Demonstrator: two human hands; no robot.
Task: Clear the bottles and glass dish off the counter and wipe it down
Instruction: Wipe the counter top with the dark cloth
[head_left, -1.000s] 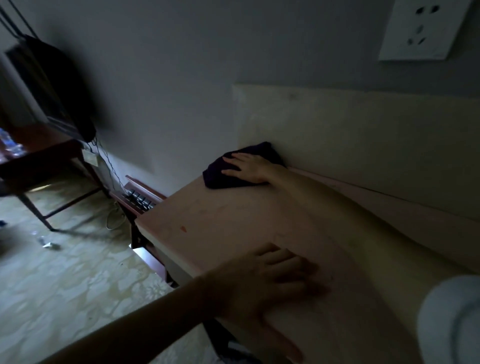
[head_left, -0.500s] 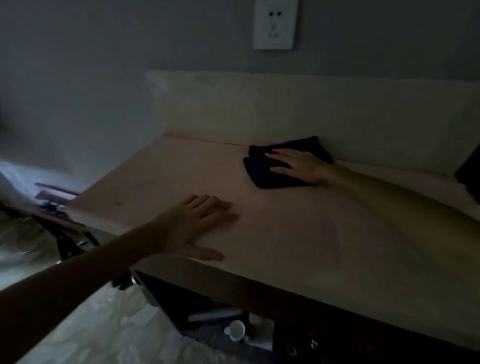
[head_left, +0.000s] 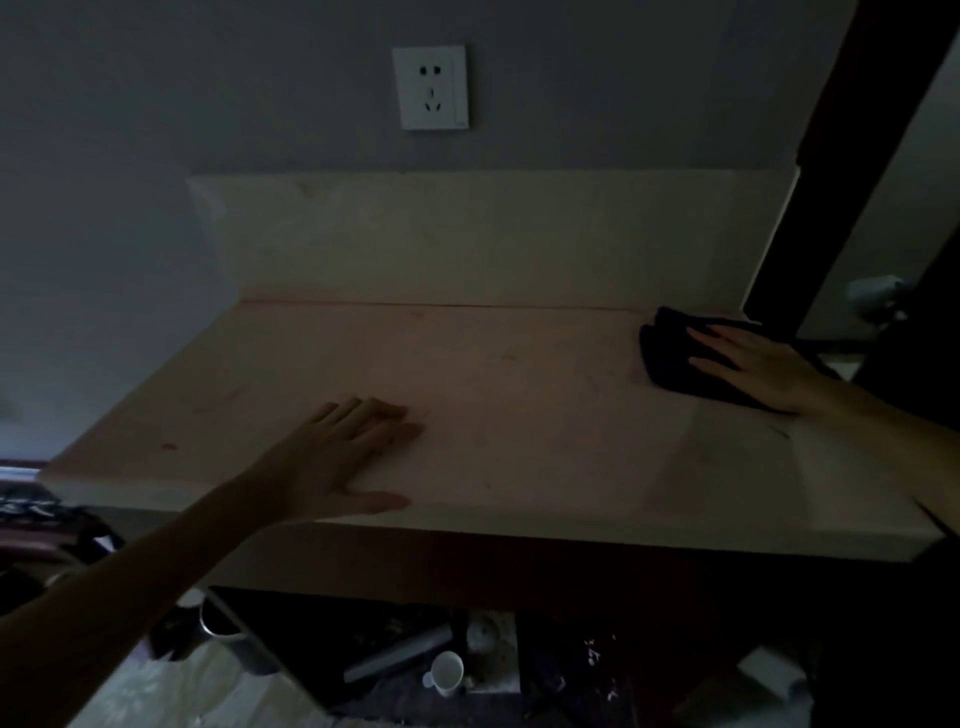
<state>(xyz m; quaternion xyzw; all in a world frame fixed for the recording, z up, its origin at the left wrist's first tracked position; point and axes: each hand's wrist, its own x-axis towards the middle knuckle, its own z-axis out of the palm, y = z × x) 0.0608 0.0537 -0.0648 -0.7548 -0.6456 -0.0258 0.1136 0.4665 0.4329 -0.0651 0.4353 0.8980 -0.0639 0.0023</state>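
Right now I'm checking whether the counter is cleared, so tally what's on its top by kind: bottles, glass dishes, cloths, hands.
Bottles: 0
Glass dishes: 0
Cloths: 1, the dark cloth on the counter at its right rear
Hands: 2, the left hand flat on the counter, the right hand pressing the cloth
Total: 3

Two bare arms, no sleeves

Left hand (head_left: 343, 457) and right hand (head_left: 753, 364) show no rings, watch or gloves; forearms are uncovered to the frame edges.
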